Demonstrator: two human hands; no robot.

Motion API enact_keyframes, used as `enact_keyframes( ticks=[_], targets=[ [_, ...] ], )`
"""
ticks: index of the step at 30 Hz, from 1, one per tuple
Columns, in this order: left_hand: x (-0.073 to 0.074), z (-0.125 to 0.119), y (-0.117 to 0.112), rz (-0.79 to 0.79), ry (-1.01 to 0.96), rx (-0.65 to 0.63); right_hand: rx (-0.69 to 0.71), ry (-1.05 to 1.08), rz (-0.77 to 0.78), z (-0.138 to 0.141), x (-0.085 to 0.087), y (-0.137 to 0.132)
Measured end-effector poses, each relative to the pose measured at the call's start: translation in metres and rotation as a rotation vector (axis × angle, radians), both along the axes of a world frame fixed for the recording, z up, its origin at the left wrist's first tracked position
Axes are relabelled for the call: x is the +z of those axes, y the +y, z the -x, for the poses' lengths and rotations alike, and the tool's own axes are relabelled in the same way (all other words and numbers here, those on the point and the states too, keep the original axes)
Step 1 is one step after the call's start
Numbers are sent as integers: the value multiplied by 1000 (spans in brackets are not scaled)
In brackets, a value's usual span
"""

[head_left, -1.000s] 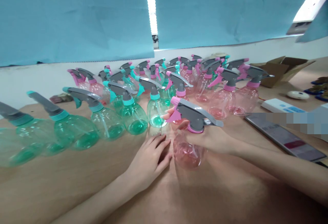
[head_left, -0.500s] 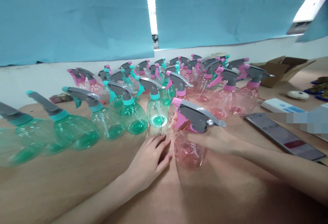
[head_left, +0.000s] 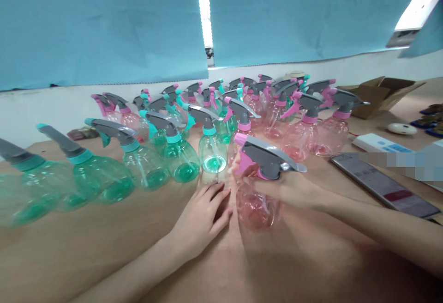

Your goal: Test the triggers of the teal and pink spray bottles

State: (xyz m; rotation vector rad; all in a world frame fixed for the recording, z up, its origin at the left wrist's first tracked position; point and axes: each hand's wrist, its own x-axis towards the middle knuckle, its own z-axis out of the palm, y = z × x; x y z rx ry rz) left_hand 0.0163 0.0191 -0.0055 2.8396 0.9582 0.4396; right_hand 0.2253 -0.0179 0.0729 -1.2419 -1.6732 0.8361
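While the right hand [head_left: 287,188] is curling snugly around the neck of a pink spray bottle [head_left: 256,211], holding it upright, the left hand [head_left: 200,217] is lying open, fingers slightly spread on the tabletop [head_left: 104,243].

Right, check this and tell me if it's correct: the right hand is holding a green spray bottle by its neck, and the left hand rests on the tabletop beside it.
Not correct: the bottle in the right hand is a pink spray bottle, not a green one, as the head view shows. The rest stands: it is held by the neck, and the left hand rests on the tabletop beside it.
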Motion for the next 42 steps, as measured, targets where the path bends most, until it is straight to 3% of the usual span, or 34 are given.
enact_keyframes(
  ticks=[6,28,42],
  targets=[
    [0,0,-1,1,-18,1,75,2,9,-1,-1,2],
    [0,0,-1,-2,-33,-5,19,-64,-6,-2,-5,3],
    [2,-1,-2,6,-2,1,106,0,-34,-1,-12,5]
  ],
)
